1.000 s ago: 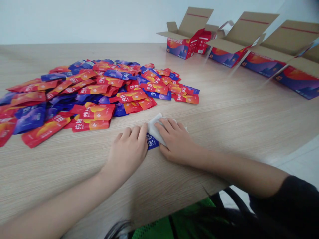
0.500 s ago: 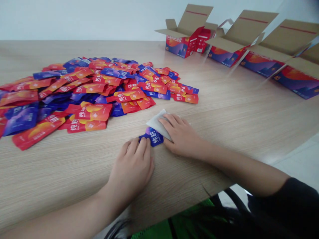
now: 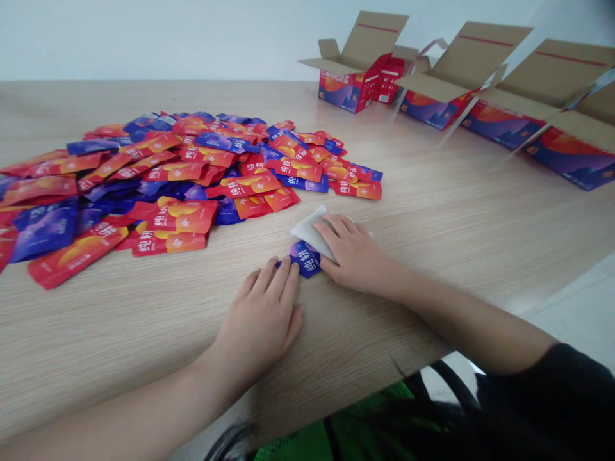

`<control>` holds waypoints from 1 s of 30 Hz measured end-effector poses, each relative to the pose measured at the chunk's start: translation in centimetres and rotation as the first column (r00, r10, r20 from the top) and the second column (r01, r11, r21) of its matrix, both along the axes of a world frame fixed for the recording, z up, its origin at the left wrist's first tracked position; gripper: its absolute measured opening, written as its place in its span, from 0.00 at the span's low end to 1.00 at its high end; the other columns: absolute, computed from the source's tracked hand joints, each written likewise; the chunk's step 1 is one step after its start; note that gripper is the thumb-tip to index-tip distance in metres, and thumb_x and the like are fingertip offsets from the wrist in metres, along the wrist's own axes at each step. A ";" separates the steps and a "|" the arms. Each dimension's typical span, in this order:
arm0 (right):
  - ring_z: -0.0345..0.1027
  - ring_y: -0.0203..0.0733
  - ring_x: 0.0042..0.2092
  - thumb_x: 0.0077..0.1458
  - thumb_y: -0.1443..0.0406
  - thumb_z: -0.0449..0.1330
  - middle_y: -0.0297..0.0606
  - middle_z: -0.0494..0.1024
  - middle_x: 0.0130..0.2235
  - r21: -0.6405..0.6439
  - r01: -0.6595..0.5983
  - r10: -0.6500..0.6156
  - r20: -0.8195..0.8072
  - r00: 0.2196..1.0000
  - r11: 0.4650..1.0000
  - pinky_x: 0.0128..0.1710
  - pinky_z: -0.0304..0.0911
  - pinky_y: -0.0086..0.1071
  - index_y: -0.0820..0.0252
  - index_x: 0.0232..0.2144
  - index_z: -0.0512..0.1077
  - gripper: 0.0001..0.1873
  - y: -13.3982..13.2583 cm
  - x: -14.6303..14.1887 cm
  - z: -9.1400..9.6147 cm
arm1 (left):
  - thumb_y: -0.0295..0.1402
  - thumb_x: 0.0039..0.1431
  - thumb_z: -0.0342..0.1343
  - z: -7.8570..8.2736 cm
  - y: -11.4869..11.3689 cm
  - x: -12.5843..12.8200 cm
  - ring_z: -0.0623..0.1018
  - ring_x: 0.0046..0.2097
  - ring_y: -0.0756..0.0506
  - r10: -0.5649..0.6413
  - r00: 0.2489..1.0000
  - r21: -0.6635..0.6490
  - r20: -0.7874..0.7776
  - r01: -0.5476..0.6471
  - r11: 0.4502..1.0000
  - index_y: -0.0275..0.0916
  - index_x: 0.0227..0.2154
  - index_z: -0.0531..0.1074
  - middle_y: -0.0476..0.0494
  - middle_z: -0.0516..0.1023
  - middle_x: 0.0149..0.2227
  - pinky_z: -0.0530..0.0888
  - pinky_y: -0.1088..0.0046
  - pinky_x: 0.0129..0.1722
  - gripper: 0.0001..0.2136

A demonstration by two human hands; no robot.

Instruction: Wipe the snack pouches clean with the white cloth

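Pouch of glossy blue plastic point(image 3: 307, 259), white-lettered, lies flat on the pale wood-grain table point(image 3: 446, 224), near a heap of red and blue pouches point(image 3: 192, 170). The left hand point(image 3: 262, 307) presses nearly straight fingers on its left end, thumb apart. The right hand point(image 3: 353, 256) covers a folded white cloth point(image 3: 309, 230) over the other end; any pinch I cannot tell. More print shows than 1 second ago, so the wiping seems under way.
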State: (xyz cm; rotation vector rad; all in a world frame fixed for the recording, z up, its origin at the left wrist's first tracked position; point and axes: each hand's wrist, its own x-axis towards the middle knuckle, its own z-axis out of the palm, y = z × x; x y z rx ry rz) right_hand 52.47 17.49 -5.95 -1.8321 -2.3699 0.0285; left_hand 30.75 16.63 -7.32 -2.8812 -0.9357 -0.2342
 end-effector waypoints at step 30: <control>0.51 0.61 0.65 0.66 0.56 0.46 0.55 0.57 0.67 0.010 0.105 -0.105 0.040 0.994 0.994 0.63 0.49 0.56 0.68 0.66 0.57 0.32 -0.3 -0.9 -0.4 | 0.35 0.62 0.49 -0.1 -0.1 0.2 0.72 0.58 0.28 -0.023 0.998 0.070 -0.051 0.026 0.997 0.21 0.56 0.69 0.25 0.73 0.57 0.75 0.52 0.52 0.24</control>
